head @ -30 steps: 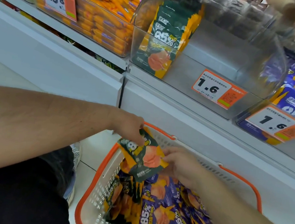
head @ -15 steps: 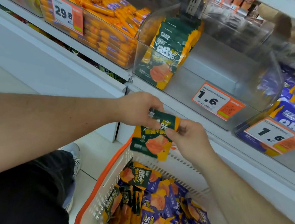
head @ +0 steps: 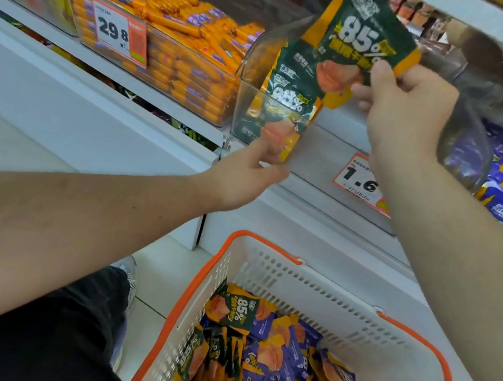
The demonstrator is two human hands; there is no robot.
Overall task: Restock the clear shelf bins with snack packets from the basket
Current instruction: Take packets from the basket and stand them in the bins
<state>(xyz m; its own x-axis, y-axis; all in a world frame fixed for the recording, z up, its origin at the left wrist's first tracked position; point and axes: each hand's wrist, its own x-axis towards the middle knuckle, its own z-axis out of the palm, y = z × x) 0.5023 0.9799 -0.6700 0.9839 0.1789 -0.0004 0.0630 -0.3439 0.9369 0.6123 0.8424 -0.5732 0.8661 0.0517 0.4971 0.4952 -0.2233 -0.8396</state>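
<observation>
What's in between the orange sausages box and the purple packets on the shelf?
In the head view, a clear bin sits between them, with green packets stacked at its left end. The right hand holds another green packet above it.

Green packet (head: pixel 355 43) up from basket (head: pixel 341 300) to bin, right hand (head: pixel 408 99) only.

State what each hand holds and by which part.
The right hand pinches a green snack packet by its lower right corner. The left hand holds nothing; its fingers touch the clear bin front.
</observation>
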